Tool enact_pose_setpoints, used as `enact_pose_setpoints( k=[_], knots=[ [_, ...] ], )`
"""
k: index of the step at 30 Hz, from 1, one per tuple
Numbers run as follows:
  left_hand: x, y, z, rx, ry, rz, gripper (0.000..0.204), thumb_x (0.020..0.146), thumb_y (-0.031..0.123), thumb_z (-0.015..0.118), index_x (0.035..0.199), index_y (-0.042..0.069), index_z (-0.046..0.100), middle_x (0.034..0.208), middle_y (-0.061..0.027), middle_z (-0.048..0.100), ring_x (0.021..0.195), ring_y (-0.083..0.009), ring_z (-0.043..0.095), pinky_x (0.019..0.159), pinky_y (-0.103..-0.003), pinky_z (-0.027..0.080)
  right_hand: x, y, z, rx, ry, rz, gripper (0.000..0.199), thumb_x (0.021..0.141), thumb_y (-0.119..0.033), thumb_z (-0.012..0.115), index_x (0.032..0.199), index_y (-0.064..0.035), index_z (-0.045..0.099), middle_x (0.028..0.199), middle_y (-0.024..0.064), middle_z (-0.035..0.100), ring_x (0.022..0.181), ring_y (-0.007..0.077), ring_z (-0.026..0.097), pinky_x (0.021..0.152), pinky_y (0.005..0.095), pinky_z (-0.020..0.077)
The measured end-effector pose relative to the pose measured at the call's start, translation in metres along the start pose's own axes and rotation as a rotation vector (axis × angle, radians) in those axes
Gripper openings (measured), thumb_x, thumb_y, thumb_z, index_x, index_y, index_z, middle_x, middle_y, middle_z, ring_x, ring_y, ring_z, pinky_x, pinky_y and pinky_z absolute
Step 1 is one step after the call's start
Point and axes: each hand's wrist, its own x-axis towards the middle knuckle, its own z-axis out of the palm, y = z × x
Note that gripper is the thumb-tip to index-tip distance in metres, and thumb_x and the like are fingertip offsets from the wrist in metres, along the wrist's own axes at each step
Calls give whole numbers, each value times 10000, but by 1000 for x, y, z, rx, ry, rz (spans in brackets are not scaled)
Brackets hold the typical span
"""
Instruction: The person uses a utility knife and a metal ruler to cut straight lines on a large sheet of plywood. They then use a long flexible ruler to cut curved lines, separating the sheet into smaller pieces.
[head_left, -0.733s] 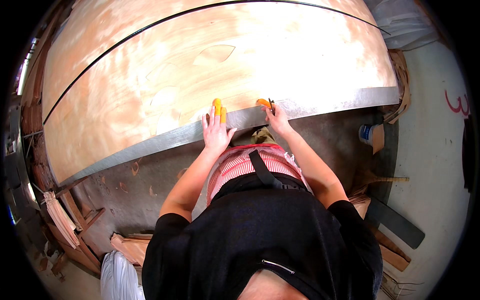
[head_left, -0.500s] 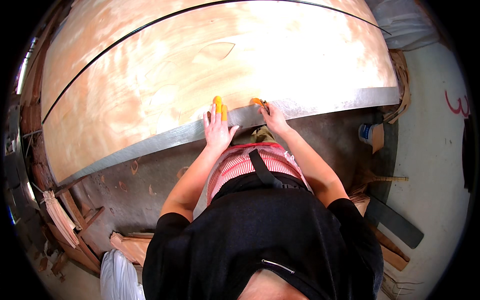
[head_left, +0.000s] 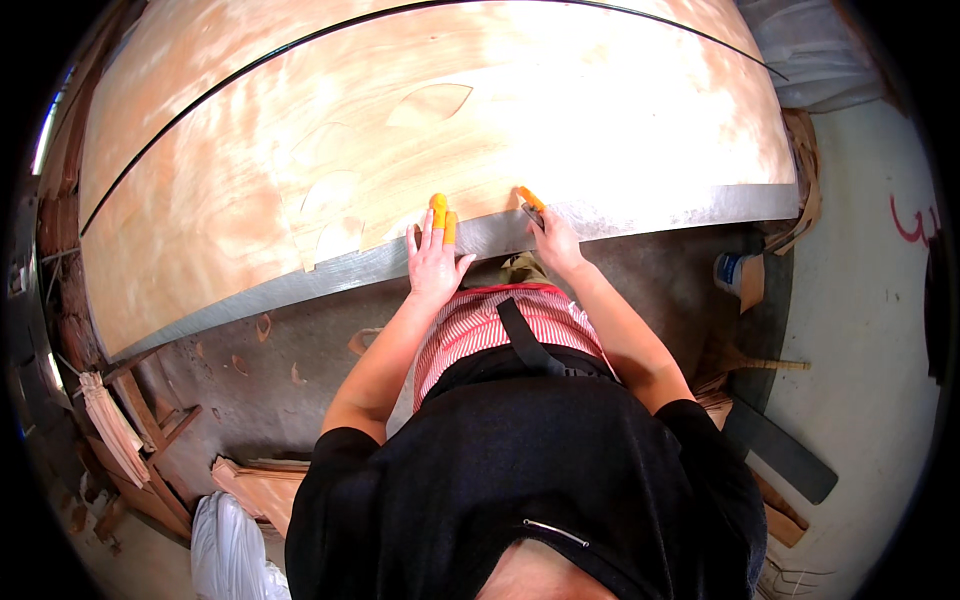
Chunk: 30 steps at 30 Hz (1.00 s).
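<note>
A broad sheet of pale wood veneer (head_left: 390, 170) covers the table in front of me, with a bare grey metal edge (head_left: 640, 213) along its near side. My left hand (head_left: 433, 262) lies flat at that edge, fingers pointing away from me; two fingers wear yellow-orange covers and rest on the veneer. To its right, my right hand (head_left: 555, 243) is closed around a small dark knife-like tool (head_left: 533, 214), at the veneer's near edge. Orange also shows at the index finger there. Loose-looking veneer patches (head_left: 338, 236) and a leaf-shaped patch (head_left: 430, 105) sit farther left and away.
A thin black strip (head_left: 290, 47) arcs across the far part of the sheet. On the floor at right are a white-and-blue tub (head_left: 730, 270) and a dark board (head_left: 785, 450). Veneer bundles (head_left: 115, 425) and a white plastic bag (head_left: 232, 550) stand at lower left.
My right hand has shifted slightly right and toward me, and its orange-covered finger has turned to point more away from me. The left hand stays nearly in place.
</note>
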Motion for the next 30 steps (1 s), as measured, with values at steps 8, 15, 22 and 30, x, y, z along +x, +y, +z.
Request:
enact_pose_setpoints(
  k=[8,15,22,30],
  knots=[
    [2,-7,-2,16,2,48,735,715,381,616,1299,30,338,1344,-148,294,1276,-294,233,1001,-539,169,-5,1,-11,-454,-160,-40,231,775,-181,528,984,-81,533,816,108,614,735,285,605,644,397,480],
    [2,-9,-5,25,-21,63,747,712,390,618,1307,42,328,1354,-147,284,1284,-275,222,1014,-536,144,-9,8,0,-489,-131,-65,198,760,-153,515,941,-76,531,778,108,611,697,288,604,599,409,477],
    [6,-9,-10,-79,18,33,697,730,349,611,1291,27,349,1362,-134,276,1277,-280,234,1025,-506,162,-10,9,4,-480,-104,-85,212,742,-129,504,947,-79,527,750,112,608,661,289,601,580,405,476],
    [57,-32,7,-21,324,-199,509,821,203,477,1281,26,350,1374,-134,264,1242,-298,289,1018,-480,172,-9,7,3,-432,-131,-78,219,762,-186,545,934,-53,524,726,141,606,644,319,590,582,424,467]
  ],
)
